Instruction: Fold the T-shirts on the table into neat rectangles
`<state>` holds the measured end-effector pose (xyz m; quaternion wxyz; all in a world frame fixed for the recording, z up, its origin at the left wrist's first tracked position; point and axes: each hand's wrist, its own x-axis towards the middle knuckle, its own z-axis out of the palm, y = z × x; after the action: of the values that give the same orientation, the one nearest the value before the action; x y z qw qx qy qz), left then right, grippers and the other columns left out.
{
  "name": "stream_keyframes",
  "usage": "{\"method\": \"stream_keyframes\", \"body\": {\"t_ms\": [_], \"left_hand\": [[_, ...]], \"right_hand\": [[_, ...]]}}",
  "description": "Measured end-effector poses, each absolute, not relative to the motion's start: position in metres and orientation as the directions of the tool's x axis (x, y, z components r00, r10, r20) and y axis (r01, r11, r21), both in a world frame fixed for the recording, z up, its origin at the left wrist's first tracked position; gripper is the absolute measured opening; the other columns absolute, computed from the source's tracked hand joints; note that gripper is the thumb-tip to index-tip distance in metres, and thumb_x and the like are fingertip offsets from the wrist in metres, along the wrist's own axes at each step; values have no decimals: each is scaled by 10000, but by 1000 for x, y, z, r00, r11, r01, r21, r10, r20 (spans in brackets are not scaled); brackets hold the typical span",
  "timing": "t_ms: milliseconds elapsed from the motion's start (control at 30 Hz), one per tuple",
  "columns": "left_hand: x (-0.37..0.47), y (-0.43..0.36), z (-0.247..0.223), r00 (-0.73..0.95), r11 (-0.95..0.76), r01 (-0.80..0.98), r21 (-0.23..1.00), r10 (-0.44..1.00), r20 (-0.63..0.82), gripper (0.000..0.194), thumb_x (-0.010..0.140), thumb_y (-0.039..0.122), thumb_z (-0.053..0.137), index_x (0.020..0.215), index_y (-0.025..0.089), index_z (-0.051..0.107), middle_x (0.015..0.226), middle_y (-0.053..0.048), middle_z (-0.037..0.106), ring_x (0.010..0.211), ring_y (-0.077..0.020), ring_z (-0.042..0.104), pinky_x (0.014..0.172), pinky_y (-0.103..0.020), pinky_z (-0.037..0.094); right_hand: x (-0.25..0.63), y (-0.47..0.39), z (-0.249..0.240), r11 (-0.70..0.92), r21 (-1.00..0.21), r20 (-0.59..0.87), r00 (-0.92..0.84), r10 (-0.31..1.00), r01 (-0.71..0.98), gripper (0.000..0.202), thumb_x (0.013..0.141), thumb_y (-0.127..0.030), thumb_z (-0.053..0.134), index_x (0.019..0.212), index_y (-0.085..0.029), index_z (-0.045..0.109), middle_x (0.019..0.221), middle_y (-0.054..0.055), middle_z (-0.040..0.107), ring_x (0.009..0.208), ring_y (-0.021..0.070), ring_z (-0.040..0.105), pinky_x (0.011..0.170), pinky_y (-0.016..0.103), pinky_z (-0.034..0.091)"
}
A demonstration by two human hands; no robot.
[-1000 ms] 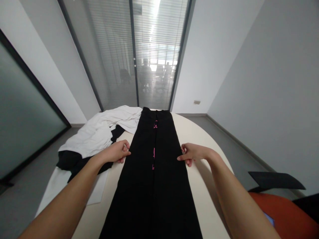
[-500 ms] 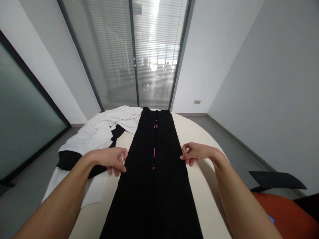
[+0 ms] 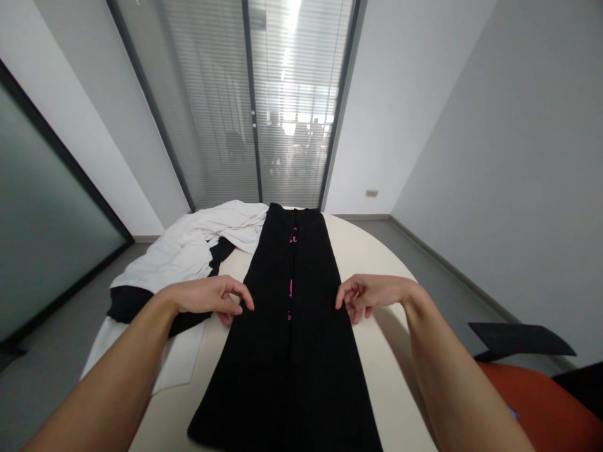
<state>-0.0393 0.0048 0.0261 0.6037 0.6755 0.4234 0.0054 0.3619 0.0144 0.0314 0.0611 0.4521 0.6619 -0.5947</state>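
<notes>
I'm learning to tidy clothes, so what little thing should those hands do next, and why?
I think the left hand and right hand could gently pinch the long edges of the black cloth. They are at opposite edges, about level, and the cloth lies lengthwise on the table, so they seem well placed to grip both sides evenly.

Black garment [image 3: 315, 358] partly cut off by bottom edge; pink marks [image 3: 291, 289] too small to read
</notes>
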Motion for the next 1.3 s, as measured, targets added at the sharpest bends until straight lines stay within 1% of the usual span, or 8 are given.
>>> {"method": "stream_keyframes", "body": {"t_ms": [167, 267, 400, 533, 667, 833, 1033, 1300], "left_hand": [[-37, 0, 29, 639, 132, 623, 771, 482, -599, 409, 723, 351, 752, 1116, 251, 700, 814, -10, 668, 821, -222, 725, 615, -270, 584], [-35, -2, 31, 612, 114, 678, 726, 458, -644, 431, 706, 327, 746, 1124, 242, 685, 743, -10, 689, 777, -239, 743, 513, -223, 520], [-31, -2, 33, 583, 56, 703, 709, 525, -620, 315, 761, 357, 684, 1043, 215, 669, 787, -26, 740, 628, -179, 721, 451, -184, 421], [-27, -2, 31, 582, 14, 686, 727, 589, -561, 262, 760, 380, 679, 948, 200, 647, 804, -25, 730, 692, -191, 733, 454, -180, 408], [-26, -1, 29, 579, 26, 704, 709, 558, -595, 285, 796, 429, 645, 958, 195, 650, 756, -19, 706, 590, -156, 679, 468, -194, 408], [-24, 4, 28, 588, -100, 679, 727, 667, -458, 413, 827, 579, 602, 910, 182, 679, 549, 41, 529, 451, -94, 418, 439, -209, 289], [-20, 8, 18, 586, -187, 695, 695, 706, -396, 453, 794, 608, 619, 905, 171, 663, 577, 42, 484, 511, -107, 404, 470, -222, 272], [-17, 7, 13, 573, -130, 710, 692, 679, -460, 422, 779, 573, 636, 928, 179, 652, 618, 35, 542, 512, -116, 442, 478, -228, 312]], "right_hand": [[360, 17, 24, -140, -686, -684, -569, 456, 713, 628, 534, -335, 870, 1098, -163, 651, 706, 6, 717, 693, 173, 710, 568, 194, 494], [357, 17, 21, -153, -656, -712, -539, 451, 739, 628, 499, -338, 881, 1055, -172, 640, 690, 3, 715, 667, 175, 699, 572, 206, 501], [352, 9, 31, -38, -667, -648, -554, 522, 744, 464, 621, -290, 778, 1057, -170, 676, 662, -28, 667, 566, 113, 596, 534, 198, 448], [338, -4, 49, 219, -705, -447, -662, 601, 675, 313, 742, -240, 670, 1038, -171, 742, 590, -59, 538, 533, 78, 477, 507, 186, 349], [308, -26, 59, 326, -738, -390, -767, 509, 591, 263, 755, -297, 728, 988, -180, 761, 638, -52, 581, 564, 83, 525, 514, 185, 353], [260, -53, 52, 585, -685, -293, -900, 323, 433, 187, 753, -331, 780, 913, -236, 760, 702, -76, 638, 596, 68, 568, 537, 186, 348], [228, -65, 30, 744, -572, -352, -922, 159, 347, 439, 760, -339, 760, 1193, -310, 694, 815, -77, 681, 749, 111, 625, 555, 208, 355], [224, -75, 32, 788, -481, -361, -906, 221, 384, 231, 776, -301, 698, 1001, -292, 749, 765, -83, 682, 714, 111, 615, 545, 218, 341]]}}
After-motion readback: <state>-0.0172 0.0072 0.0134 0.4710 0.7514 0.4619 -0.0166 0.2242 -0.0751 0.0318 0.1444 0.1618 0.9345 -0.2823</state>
